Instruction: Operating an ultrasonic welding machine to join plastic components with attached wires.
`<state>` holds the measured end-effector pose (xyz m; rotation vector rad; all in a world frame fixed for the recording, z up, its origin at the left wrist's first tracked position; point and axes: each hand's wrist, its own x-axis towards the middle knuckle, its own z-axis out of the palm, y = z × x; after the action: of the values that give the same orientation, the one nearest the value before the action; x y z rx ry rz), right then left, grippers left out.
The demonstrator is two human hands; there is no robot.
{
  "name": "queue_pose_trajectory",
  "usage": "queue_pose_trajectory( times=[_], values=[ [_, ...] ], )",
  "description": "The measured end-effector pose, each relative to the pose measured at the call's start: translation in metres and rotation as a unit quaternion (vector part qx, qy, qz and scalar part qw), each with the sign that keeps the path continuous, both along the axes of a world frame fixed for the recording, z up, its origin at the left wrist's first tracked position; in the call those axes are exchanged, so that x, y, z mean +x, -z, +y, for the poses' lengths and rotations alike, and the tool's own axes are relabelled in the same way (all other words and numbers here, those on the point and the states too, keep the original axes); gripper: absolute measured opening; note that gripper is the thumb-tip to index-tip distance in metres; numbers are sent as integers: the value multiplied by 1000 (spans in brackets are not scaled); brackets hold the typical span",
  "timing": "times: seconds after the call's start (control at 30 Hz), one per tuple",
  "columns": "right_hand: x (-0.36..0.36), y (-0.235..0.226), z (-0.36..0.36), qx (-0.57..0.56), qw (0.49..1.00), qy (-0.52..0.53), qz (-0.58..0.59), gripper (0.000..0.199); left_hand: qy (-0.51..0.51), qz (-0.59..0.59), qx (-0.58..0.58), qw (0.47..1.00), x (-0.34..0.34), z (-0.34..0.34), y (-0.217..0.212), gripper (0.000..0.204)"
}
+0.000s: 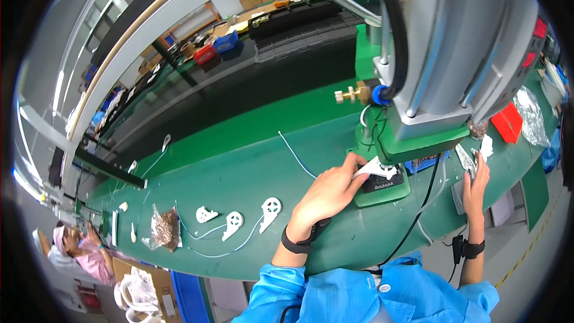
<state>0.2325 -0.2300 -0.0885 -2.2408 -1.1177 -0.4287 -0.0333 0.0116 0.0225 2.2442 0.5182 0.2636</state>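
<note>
My left hand (pixel 335 189) is closed on the narrow end of a white plastic part (pixel 375 168). The part's round, toothed end lies over the dark block on the green base (pixel 382 194) of a bench press (pixel 427 134), right beneath the press head. Farther right, my right hand (pixel 476 186) reaches to the table's right side, its thumb and fingers around a white plastic piece (pixel 465 159). Another white piece (pixel 486 147) touches its fingertips. How firmly it grips is hard to make out.
White wheel-ended parts (pixel 271 206) with thin cords and a bag of small brown pieces (pixel 165 228) lie left on the green table (pixel 233 179). Black cable (pixel 412 227) crosses the front edge. A red bin (pixel 507 122) stands right; a person in pink (pixel 89 254) sits far left.
</note>
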Motion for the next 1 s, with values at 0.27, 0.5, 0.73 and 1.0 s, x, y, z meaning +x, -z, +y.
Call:
queue_pose_trajectory(
  times=[0.27, 0.5, 0.73, 1.0],
  values=[
    [-20, -42, 14, -86, 994, -69, -9, 50, -44, -57, -121, 990, 8, 2, 15, 19],
    [-21, -53, 30, -105, 987, -124, -23, 41, -65, -86, -163, 981, 17, 2, 19, 19],
    [-29, -55, 34, -109, 985, -134, -11, 41, -145, -220, -357, 896, 9, 24, 22, 17],
    [-19, -66, 20, -104, 988, -108, -25, 40, -302, -222, 21, 927, 4, 173, 47, 31]
  ],
)
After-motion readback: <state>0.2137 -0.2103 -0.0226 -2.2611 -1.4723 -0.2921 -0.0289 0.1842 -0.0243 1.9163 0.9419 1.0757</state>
